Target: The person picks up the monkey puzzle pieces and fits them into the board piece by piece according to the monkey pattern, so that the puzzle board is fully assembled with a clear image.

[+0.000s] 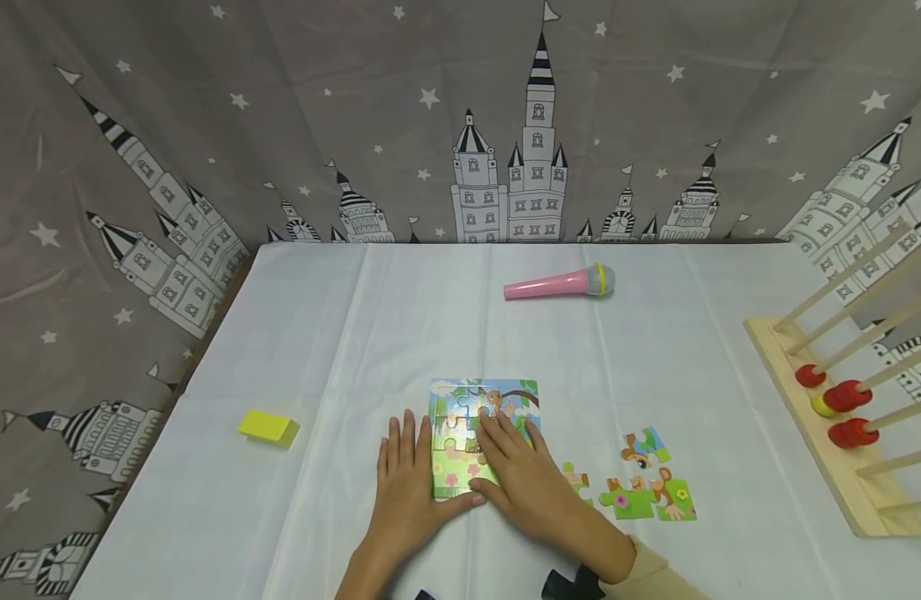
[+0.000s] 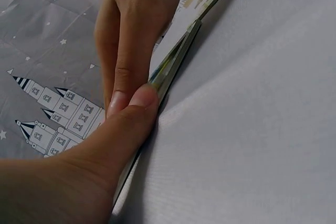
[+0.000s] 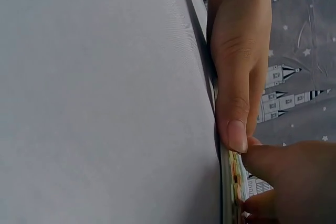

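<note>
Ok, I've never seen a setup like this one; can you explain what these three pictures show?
There is no machine here, only a person's bare left hand and right hand. The wide picture comes from a camera worn on the head; the other two come from a camera on each wrist, looking low across the white cloth. On it lie a picture puzzle, loose pieces to its right, a pink microphone, a yellow block and a wooden bead rack. Neither hand appears to grip anything: the left lies along the puzzle's left edge, and the right rests over its right part.
</note>
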`<state>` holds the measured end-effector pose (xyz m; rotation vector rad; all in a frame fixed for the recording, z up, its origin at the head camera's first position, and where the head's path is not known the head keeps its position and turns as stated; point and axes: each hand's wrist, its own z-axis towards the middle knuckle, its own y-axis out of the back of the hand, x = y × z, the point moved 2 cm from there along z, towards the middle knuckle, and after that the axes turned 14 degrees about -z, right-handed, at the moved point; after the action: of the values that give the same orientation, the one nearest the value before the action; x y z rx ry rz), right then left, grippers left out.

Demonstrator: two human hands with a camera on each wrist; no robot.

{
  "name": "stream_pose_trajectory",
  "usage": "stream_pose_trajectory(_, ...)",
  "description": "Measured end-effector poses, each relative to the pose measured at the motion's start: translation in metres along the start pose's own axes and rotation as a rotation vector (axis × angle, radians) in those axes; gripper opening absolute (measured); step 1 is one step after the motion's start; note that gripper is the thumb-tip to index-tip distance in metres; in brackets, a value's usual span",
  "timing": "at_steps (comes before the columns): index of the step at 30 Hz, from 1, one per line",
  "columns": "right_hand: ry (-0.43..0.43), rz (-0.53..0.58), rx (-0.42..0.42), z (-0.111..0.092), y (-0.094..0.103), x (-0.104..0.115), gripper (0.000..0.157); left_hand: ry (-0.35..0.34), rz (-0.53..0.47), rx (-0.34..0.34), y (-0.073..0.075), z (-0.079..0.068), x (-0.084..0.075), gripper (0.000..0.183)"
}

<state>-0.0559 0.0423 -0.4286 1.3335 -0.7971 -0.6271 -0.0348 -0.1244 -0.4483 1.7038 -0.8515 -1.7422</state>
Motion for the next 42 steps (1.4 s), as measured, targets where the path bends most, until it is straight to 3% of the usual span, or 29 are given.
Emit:
stream_pose_trajectory(13,0.026,-0.013,0.041,0.002,-0.001,-0.002,0.066,-0.011,0.005,-0.014,0.0,0.001,-0.001,0.119)
stream_pose_trajectory(25,0.031,0.012,0.025,0.002,-0.003,-0.007,0.064,-0.022,0.024,-0.02,-0.001,0.001,0.0,0.118)
stream_pose_trajectory(34,-0.026,0.019,-0.116,-0.003,0.01,-0.025,0.055,-0.005,0.002,-0.001,-0.001,0.001,0.001,0.12)
stream_pose_trajectory(42,-0.129,-0.022,-0.221,-0.022,0.025,-0.061,0.039,-0.017,-0.012,-0.026,-0.001,0.001,-0.001,0.12)
